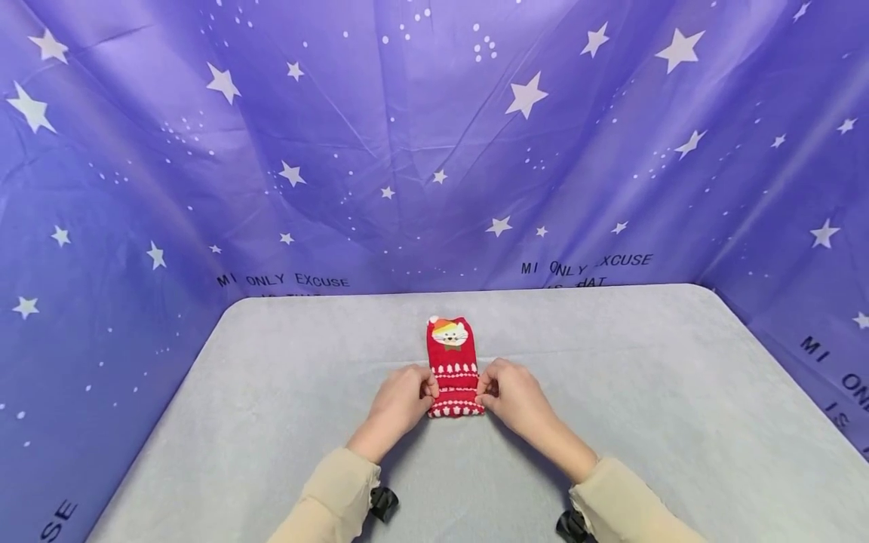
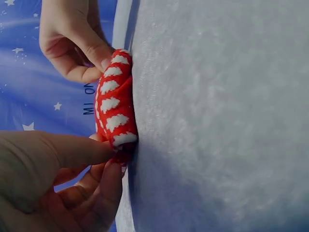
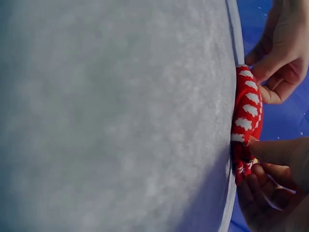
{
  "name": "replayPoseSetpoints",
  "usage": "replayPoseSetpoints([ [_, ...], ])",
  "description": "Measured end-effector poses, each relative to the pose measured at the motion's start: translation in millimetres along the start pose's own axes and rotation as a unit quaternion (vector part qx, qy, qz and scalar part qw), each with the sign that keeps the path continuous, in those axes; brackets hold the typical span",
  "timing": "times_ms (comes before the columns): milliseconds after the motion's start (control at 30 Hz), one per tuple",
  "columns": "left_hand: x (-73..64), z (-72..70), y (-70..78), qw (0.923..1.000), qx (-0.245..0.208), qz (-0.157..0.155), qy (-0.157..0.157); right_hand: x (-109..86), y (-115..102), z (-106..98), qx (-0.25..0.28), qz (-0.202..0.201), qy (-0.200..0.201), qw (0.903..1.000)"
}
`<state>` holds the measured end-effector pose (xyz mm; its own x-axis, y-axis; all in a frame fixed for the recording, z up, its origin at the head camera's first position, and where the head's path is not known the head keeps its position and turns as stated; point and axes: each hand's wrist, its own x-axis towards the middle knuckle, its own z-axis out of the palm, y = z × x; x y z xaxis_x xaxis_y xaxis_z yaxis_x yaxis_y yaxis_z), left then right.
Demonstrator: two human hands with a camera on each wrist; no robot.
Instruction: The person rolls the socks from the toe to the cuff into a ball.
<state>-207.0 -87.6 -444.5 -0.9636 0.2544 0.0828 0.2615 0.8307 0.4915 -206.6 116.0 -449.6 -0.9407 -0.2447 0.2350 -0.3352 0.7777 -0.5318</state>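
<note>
1. The red knitted sock [image 1: 453, 362] with white patterned bands and a white animal face [image 1: 451, 335] lies lengthwise away from the person, on the desk covered in light grey, soft-looking cloth [image 1: 271, 422]. Whether it is one sock or a layered pair, I cannot tell.

2. The left hand [image 1: 403, 394] has its grip pinching the sock's left edge near the person, thumb against fingers.

3. The right hand [image 1: 512, 394] mirrors it, its grip pinching the right edge at about the same level.

4. The near end looks doubled over: the wrist views show a thick, rounded edge with a row of white motifs. The step in hand, I judge, is folding or rolling that end towards the face end, only partly done, since the far portion lies flat.

5. The next move calls for both grips to work evenly, keeping the side edges aligned and the layers together; uneven pulling could skew the fold or let it spring open.
</note>
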Motion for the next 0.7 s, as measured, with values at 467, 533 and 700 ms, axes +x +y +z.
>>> replayPoseSetpoints([
  [467, -19.3, 0.4, -5.9, 0.9992, -0.026, 0.027, -0.011, -10.2, 12.8, -4.4, -0.027, -0.124, -0.018, 0.9918],
  [533, -18.1, 0.4, -3.2, 0.9993, -0.009, 0.036, -0.008, -10.0, 12.3, -5.4, -0.030, -0.120, -0.026, 0.9920],
  [700, -12.4, 0.3, 6.7, 0.9989, 0.037, 0.025, -0.009, -7.2, 5.8, -3.8, -0.068, -0.107, -0.035, 0.9913],
])
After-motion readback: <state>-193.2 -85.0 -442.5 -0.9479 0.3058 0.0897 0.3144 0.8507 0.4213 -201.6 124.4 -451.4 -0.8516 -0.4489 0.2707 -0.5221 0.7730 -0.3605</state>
